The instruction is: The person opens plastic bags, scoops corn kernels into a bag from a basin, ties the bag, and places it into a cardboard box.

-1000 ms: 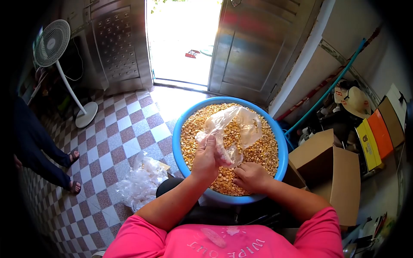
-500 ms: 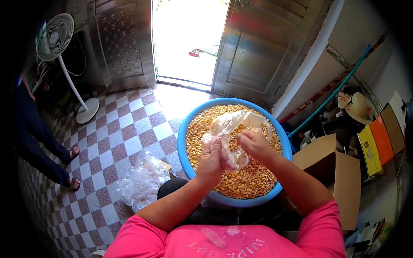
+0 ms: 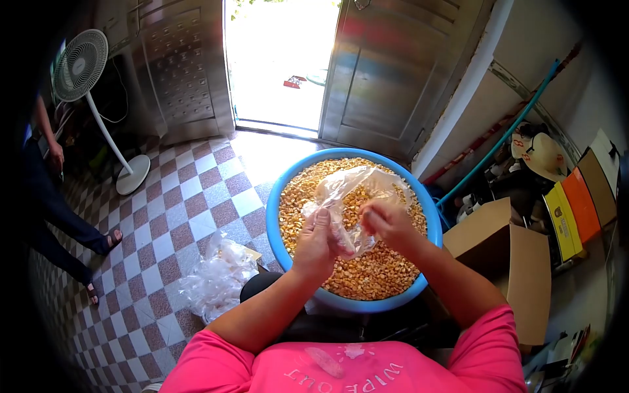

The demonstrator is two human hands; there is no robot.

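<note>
Left fingers (image 3: 322, 221) on plastic bag (image 3: 335, 188), long axis forward-right.

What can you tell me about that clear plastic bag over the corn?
The bag looks like thin, see-through plastic, crinkled and shiny where light catches it. It hangs loosely spread above the corn kernels in the blue tub. The left hand grips its near side. The right hand is over it, but whether it touches the plastic is unclear. Kernels show within its outline; I can't tell whether any are inside.
</note>
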